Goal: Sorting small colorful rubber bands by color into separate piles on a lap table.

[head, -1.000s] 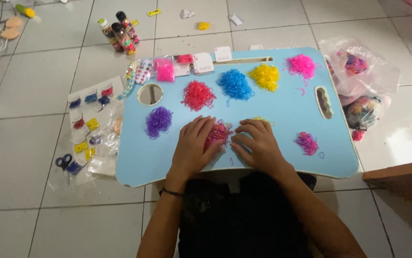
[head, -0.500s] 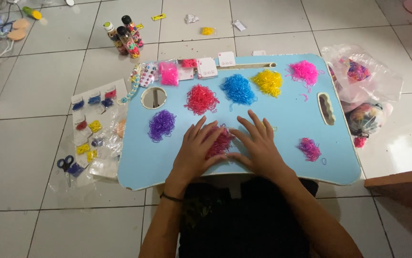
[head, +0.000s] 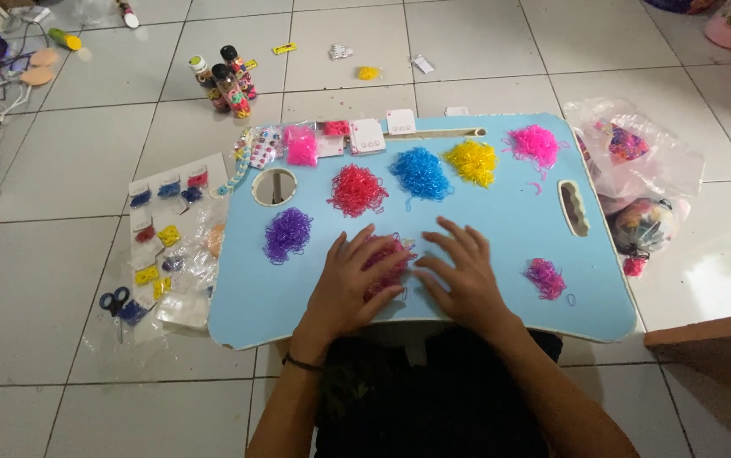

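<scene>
Both hands lie flat on a light blue lap counter [head: 501, 212] that stands on a white tiled floor [head: 69, 339]. Between them sits a mixed red-and-pink pile of small rubber bands [head: 388, 259], near the counter's 6 o'clock edge. The left hand [head: 344, 284] presses on the pile from 9 o'clock, its fingers [head: 357, 246] spread and released, lying over the pile's left part. The right hand [head: 463, 276] rests just beside the pile at 3 o'clock, its fingers [head: 450, 233] also spread flat, gripping nothing; its fingertips touch the pile's right rim. A dark band circles the left wrist [head: 302, 363].

Other piles are sorted by colour across the counter. From the mixed pile, a purple pile [head: 287, 233] lies at 9 o'clock, a red pile [head: 357, 189] at 11 o'clock, a blue pile [head: 421, 172] at 12 o'clock, a yellow pile [head: 472, 161] at 1 o'clock and a bright pink pile [head: 535, 142] at 2 o'clock, near the far corner. A small magenta pile [head: 545, 277] sits at 3 o'clock, well apart from the right hand. A round hole [head: 274, 186] opens in the counter at 10 o'clock, and a handle slot [head: 573, 207] near its right edge.

Small packets [head: 332, 136] line the counter's far edge. On the floor at 9 o'clock lie clear bags of coloured bands [head: 166, 229] and blue-handled scissors [head: 114, 301]. Three bottles [head: 223, 80] stand at 11 o'clock, and clear plastic bags of mixed bands [head: 637, 170] lie at 3 o'clock.
</scene>
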